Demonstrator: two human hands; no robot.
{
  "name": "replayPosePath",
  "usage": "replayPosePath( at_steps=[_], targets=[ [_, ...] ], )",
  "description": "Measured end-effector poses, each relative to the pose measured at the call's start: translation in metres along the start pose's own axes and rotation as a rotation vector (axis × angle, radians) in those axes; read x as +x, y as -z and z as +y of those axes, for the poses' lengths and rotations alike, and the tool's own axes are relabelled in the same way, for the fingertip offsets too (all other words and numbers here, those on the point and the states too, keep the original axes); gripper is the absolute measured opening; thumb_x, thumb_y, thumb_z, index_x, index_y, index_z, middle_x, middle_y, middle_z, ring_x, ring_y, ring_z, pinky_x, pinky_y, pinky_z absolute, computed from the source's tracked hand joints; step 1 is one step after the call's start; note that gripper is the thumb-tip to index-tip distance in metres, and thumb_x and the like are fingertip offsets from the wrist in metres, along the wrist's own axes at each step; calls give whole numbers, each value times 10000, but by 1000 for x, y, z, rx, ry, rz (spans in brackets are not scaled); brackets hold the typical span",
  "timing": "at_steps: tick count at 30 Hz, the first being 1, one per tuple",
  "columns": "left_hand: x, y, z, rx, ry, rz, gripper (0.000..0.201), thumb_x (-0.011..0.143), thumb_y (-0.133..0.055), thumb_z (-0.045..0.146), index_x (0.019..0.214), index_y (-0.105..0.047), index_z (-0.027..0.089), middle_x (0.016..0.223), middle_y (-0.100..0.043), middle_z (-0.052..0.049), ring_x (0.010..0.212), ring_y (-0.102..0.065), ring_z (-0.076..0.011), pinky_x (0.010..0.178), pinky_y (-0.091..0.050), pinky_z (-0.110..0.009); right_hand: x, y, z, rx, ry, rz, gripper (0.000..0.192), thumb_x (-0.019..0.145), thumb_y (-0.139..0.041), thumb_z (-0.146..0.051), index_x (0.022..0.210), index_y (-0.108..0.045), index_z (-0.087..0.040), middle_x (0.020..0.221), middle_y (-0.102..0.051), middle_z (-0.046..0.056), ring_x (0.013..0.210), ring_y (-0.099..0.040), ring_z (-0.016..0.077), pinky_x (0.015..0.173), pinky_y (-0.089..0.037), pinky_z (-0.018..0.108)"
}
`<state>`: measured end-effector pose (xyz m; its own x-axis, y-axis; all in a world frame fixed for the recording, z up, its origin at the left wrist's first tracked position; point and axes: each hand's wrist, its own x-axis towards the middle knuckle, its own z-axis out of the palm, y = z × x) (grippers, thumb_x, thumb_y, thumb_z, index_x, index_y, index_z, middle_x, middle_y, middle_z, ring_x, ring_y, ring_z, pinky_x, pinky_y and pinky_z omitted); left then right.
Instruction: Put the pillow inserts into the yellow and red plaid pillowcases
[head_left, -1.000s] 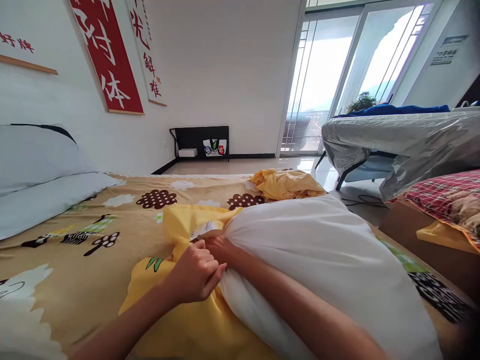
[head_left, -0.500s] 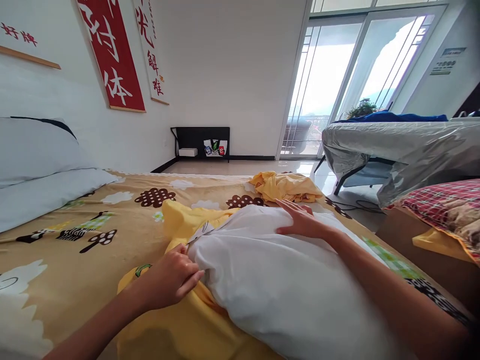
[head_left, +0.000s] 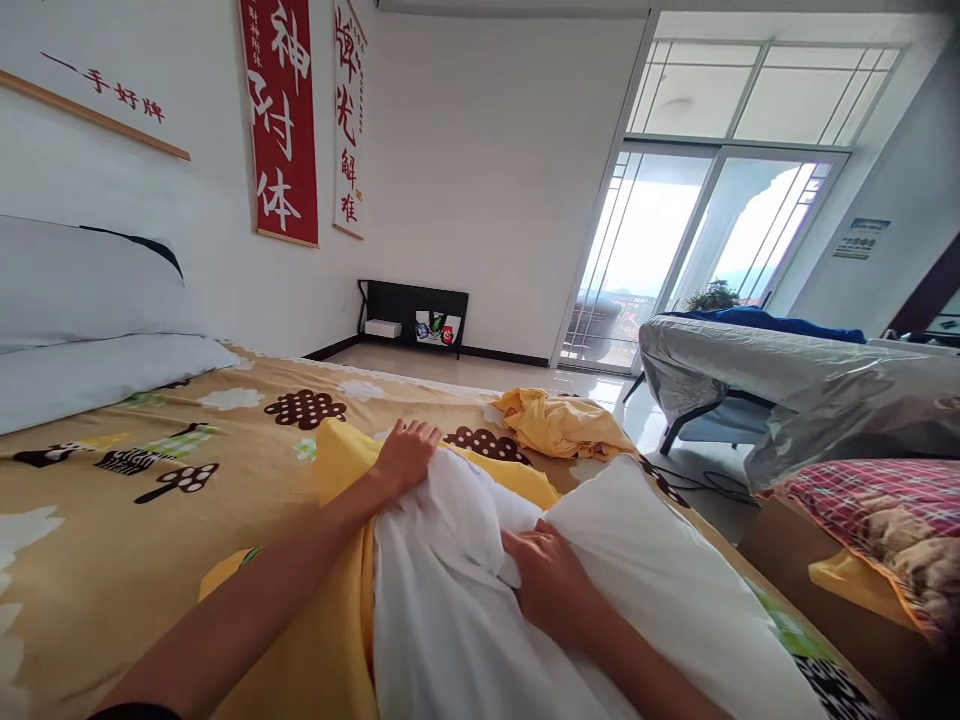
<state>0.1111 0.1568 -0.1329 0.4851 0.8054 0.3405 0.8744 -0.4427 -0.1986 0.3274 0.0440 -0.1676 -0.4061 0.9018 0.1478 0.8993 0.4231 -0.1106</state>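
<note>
A white pillow [head_left: 660,590] lies on a yellow pillowcase [head_left: 337,640] spread over the patterned bed sheet [head_left: 112,520]. My left hand [head_left: 406,455] grips the far corner of the pillow, at the pillowcase's upper edge. My right hand [head_left: 547,580] presses down into the pillow's middle, pinching a deep fold in the white fabric. Both forearms reach in from the bottom of the view.
A crumpled yellow cloth [head_left: 562,422] lies at the bed's far edge. Grey pillows [head_left: 82,330] rest by the wall at left. A silver-covered table [head_left: 795,385] and a plaid bundle [head_left: 877,510] stand right. A black shelf [head_left: 416,318] sits by the far wall.
My left hand moved from the pillow's near corner up to its far corner. My right hand slid back from the far end to the pillow's middle. The camera tilted upward.
</note>
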Motion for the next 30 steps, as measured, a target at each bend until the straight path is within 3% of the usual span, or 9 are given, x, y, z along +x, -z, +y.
replayPosePath(
  at_steps=[4,8,10,13,18,21,24,27,30],
  targets=[
    [16,7,-2,-2,40,-4,273,878,-443,68,1060,-644,102,1080,-660,-176,1072,-597,-285,904,-442,-414,8,-4,-24,-96,115,-74,271,693,-497,-130,933,-608,-190,812,-715,60,790,-648,218,808,-352,325],
    [18,-4,-5,2,136,-122,182,940,-535,212,1047,-640,107,961,-683,-89,912,-650,-202,861,-504,-394,19,-2,-43,-201,214,-152,210,741,-498,-178,914,-616,-161,832,-716,105,769,-652,230,802,-357,347],
    [14,-12,-8,-5,179,-165,222,931,-584,320,996,-642,115,939,-673,-56,870,-647,-177,827,-529,-382,19,-1,-46,-207,230,-147,214,769,-494,-198,937,-623,-160,838,-718,108,779,-655,233,794,-360,350],
    [9,-14,-11,-47,171,-137,247,928,-581,357,959,-643,120,929,-668,-54,856,-635,-170,820,-519,-374,15,-1,-44,-197,252,-139,197,809,-477,-205,934,-626,-171,832,-720,96,790,-658,224,802,-363,346],
    [15,16,-16,-158,113,-38,148,842,-556,211,767,-670,154,753,-678,-50,716,-599,-163,626,-410,-263,8,-3,-40,-237,307,-177,176,794,-531,-226,930,-626,-168,830,-719,93,784,-657,224,826,-367,354],
    [17,37,-8,-179,117,22,269,880,-455,242,732,-664,159,706,-670,-59,677,-590,-168,566,-345,-268,5,-8,-56,-233,319,-168,161,796,-512,-177,904,-630,-168,824,-717,82,771,-652,212,821,-373,350],
    [11,46,16,-159,63,59,433,964,-315,293,783,-683,153,746,-684,-103,690,-610,-204,594,-352,-299,13,-11,-78,-221,387,-124,196,808,-499,-147,934,-648,-165,854,-719,77,786,-642,212,837,-377,360],
    [-1,46,40,-133,-85,51,376,965,-361,284,824,-682,150,814,-691,-125,763,-634,-233,654,-396,-317,36,-8,-70,-193,271,-76,227,833,-487,-137,951,-679,-168,954,-720,93,898,-632,228,905,-367,368],
    [-17,42,46,-96,-216,39,257,927,-420,170,828,-655,136,850,-677,-136,831,-637,-247,726,-432,-343,55,-6,-17,-182,-12,4,316,864,-401,-82,982,-689,-138,1007,-705,166,978,-624,265,903,-378,402]
  ],
)
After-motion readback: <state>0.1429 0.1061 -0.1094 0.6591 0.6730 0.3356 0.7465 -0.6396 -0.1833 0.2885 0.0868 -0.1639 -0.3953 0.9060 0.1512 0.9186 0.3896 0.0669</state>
